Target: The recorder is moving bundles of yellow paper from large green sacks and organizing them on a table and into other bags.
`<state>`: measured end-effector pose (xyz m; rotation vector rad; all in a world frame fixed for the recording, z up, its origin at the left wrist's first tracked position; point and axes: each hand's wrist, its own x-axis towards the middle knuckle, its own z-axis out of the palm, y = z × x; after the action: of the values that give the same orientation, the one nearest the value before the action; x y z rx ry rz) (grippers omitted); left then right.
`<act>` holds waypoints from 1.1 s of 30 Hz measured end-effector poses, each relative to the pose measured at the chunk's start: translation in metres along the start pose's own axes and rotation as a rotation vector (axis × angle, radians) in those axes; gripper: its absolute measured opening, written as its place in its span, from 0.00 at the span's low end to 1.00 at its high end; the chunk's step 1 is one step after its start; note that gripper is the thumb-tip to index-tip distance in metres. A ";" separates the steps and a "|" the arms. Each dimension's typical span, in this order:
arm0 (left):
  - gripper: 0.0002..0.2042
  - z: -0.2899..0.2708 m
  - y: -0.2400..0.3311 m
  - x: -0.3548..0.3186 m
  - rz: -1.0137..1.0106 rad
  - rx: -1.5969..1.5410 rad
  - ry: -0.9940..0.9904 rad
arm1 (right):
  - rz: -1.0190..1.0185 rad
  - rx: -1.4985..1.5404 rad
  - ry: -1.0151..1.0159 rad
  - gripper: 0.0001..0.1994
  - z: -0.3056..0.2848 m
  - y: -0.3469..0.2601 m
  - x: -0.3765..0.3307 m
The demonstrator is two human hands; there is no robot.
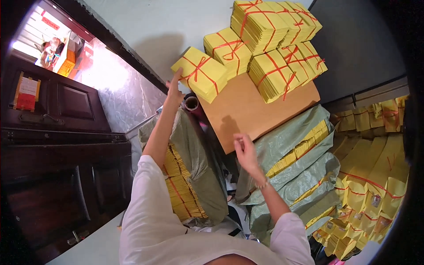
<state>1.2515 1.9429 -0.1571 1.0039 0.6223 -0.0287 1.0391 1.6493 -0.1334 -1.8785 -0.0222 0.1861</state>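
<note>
My left hand (175, 90) reaches to the outer edge of a bundle of yellow paper (198, 70) tied with red ribbon. Its fingers bear on the bundle's left side, partly hidden behind the hand. That bundle is at the left end of a group of similar tied bundles (229, 48) on a brown board (265, 117). Over the board's near edge, my right hand (246, 154) hangs with its fingers loosely bent and slightly apart, holding nothing I can see. Its shadow falls on the board.
Grey-green sacks (194, 145) of yellow paper stand below the board on both sides. A dark roll with an open end (191, 103) leans by the board's left edge. Dark wooden doors (48, 176) are at left, more ribbon-tied yellow packs (371, 168) at right.
</note>
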 end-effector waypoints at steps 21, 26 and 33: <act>0.33 0.030 -0.045 -0.198 -0.193 -0.192 -0.334 | 0.180 0.446 0.286 0.65 -0.055 -0.054 -0.063; 0.27 0.086 -0.120 -0.292 -0.121 0.047 -0.379 | 0.213 0.378 0.552 0.67 -0.098 -0.042 -0.156; 0.28 0.175 -0.242 -0.454 -0.498 0.102 -0.801 | 0.092 0.622 1.000 0.61 -0.185 -0.005 -0.342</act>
<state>0.8865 1.5549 -0.0516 0.8207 0.1132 -0.8670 0.7275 1.4387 -0.0332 -1.1814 0.7219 -0.6294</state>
